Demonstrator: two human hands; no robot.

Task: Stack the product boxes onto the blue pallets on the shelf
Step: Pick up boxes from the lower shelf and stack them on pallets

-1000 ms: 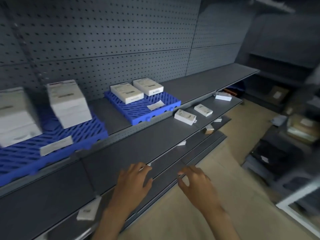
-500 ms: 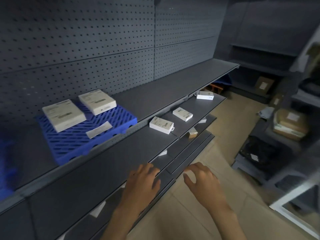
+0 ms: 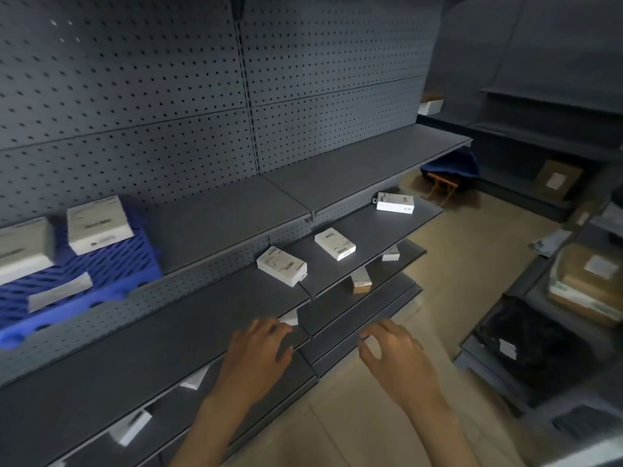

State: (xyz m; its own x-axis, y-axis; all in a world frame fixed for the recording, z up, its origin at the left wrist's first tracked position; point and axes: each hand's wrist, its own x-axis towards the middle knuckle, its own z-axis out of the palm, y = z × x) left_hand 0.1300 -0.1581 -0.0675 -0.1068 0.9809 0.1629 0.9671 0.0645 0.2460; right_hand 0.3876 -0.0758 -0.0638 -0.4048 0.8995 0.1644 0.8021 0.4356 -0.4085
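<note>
white product boxes (image 3: 282, 270) lie well beyond the left grip (image 3: 259, 355) and right grip (image 3: 394, 355), both loosely curled, empty.

the blue pallet (image 3: 111, 264) and its leftmost box (image 3: 20, 251) are blurred and cropped by the left edge.

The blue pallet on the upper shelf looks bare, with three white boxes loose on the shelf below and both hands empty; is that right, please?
Not quite: in the head view the blue pallet carries two white boxes. The three loose boxes on the shelf below, and the empty left hand and right hand, are as you say.
</note>
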